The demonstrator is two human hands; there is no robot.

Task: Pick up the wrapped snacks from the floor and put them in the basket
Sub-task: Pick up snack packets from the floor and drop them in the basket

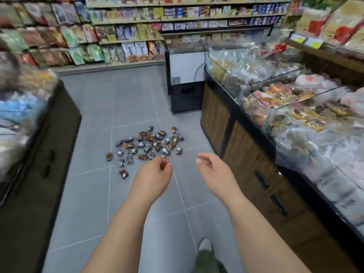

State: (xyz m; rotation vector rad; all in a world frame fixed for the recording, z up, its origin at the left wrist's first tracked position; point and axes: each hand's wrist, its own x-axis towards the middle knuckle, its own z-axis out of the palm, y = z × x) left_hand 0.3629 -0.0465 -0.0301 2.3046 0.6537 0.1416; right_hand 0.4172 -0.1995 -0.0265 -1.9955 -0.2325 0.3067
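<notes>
Grey floor tiles (94, 194) run down a shop aisle, and the wrapped snacks (147, 146) lie scattered on them in the open middle. Right of the snacks stands a wood-fronted display counter (222, 119) with glass bins of bagged sweets. Left of them is a dark counter (49, 154), badly blurred. Beyond them a white and black cabinet (185, 85) sits against the counter's end, and farther back are wall shelves (128, 36) packed with packets. Nothing lies between my view and the snacks but the two hands.

No print on wrappers, shelf packets or the yellow tags (307, 41) is sharp enough for me to read.

The snacks are small oblong packs, brown and black, lying flat and pointing every way. The scatter itself stretches from near left to far right, with one pack (123, 174) lying apart on the near side.

On the near side of the snacks, the left hand (155, 172) overlaps the scatter's edge in my view. Its grip is loosely curled and I see nothing in it. The right hand (212, 166) hangs near it, grip likewise slack and holding nothing. A shoe (204, 245) shows nearer still.
</notes>
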